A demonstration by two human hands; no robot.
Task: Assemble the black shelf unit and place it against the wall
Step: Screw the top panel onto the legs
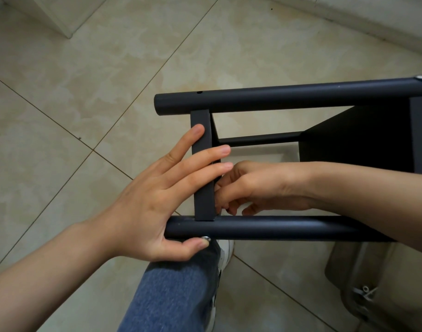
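Note:
The black shelf unit lies on its side over the tiled floor. Its far round tube and near round tube run left to right, joined by a flat black crossbar. My left hand lies with straight fingers across the crossbar, and its thumb presses a silver screw head on the near tube. My right hand reaches in from the right with fingers curled against the crossbar's inner side. What those fingertips hold is hidden. A black shelf panel sits to the right.
My leg in blue jeans and a white shoe are under the near tube. A clear plastic bag with small hardware lies at the lower right. A white wall base runs along the top right, and a white furniture corner stands at the top left.

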